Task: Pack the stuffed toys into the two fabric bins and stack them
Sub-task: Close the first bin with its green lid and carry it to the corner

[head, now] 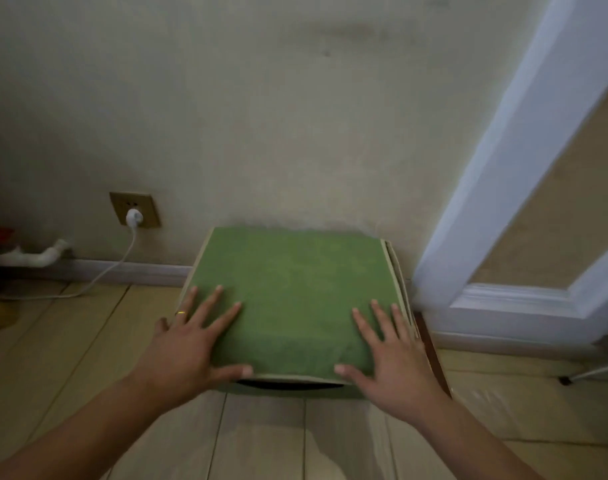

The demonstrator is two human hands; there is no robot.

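A green fabric bin [295,292] with a closed flat lid and beige trim stands against the wall on the wooden floor. A dark gap shows under the lid's front edge. My left hand [191,344] lies flat on the lid's front left part, fingers spread, a ring on one finger. Flat on the front right part rests my right hand [389,355], fingers straight. No stuffed toys are visible; whatever the bin holds is hidden by the lid. Whether a second bin sits beneath, I cannot tell.
A white door frame [503,188] rises just right of the bin. A wall socket [135,209] with a white plug and cable sits at the left. A white pipe [35,258] and red object lie far left. Wooden floor [87,341] spreads in front.
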